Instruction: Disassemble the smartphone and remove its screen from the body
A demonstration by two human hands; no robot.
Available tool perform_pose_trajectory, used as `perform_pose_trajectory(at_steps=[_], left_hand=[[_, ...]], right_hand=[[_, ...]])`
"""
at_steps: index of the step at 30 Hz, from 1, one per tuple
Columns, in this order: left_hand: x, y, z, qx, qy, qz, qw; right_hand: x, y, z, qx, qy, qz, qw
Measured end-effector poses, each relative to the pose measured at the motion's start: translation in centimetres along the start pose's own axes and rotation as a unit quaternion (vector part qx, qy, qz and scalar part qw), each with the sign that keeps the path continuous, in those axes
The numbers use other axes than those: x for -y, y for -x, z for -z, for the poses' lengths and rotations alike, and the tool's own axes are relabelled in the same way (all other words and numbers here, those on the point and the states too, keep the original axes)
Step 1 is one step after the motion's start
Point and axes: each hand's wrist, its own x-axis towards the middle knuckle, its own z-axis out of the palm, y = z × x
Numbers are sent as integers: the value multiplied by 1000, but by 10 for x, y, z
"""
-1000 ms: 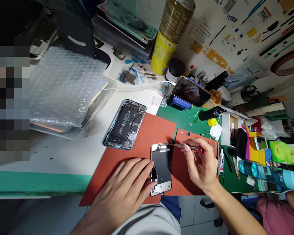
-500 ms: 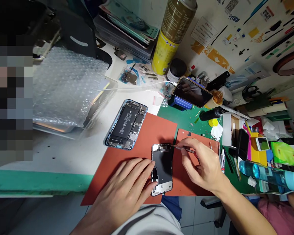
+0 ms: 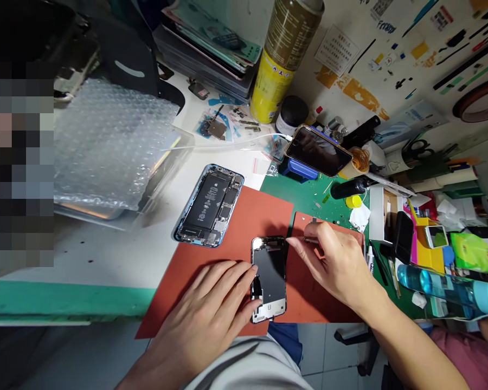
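A detached phone screen (image 3: 271,273) lies dark inner side up, with a silvery strip at its lower end and small parts along its top. My left hand (image 3: 205,300) rests beside it, index fingertip and thumb pressed on its left edge. To the right, my right hand (image 3: 335,260) is closed round a slim screwdriver (image 3: 310,240), mostly hidden by the fingers. The thumb tip points at the screen's upper right corner; whether it touches cannot be made out. Up and left lies an opened phone body (image 3: 209,206), its black battery and circuit boards bare.
Red-brown mats (image 3: 254,208) cover the work spot. Behind stand a phone with a cable (image 3: 318,150), a yellow spray can (image 3: 276,81) and a black-lidded jar (image 3: 291,114). Bubble wrap (image 3: 117,141) lies left, a blue bottle (image 3: 443,287) right. Another person's pink garment (image 3: 451,352) shows lower right.
My right hand has turned and its thumb has stretched toward the screen's upper right corner. The screwdriver's tip has drawn back from the screen. My left hand has stayed in place.
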Motion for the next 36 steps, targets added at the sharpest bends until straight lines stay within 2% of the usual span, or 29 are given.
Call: perform_pose_trajectory(at_steps=[4, 10, 16, 18, 22, 25, 36], left_hand=[[0, -1, -2, -2, -4, 5, 1000], [-1, -1, -3, -12, -17, 5, 1000], [-2, -1, -3, -12, -15, 1, 1000], [-2, 0, -3, -9, -13, 8, 1000], [-2, 0, -2, -12, -11, 11, 1000], [-1, 0, -1, -9, -5, 8, 1000], [-5, -2, 4, 1, -5, 12, 1000]], right_hand=[[-1, -1, -6, -15, 13, 27, 999], [-2, -1, -6, -19, -2, 30, 999], [-4, 0, 2, 30, -35, 46, 998], [-5, 0, 2, 31, -42, 41, 998], [-5, 0, 1, -7, -35, 31, 999], [-4, 0, 1, 13, -44, 27, 999], [-5, 4, 1, -1, -39, 14, 999]])
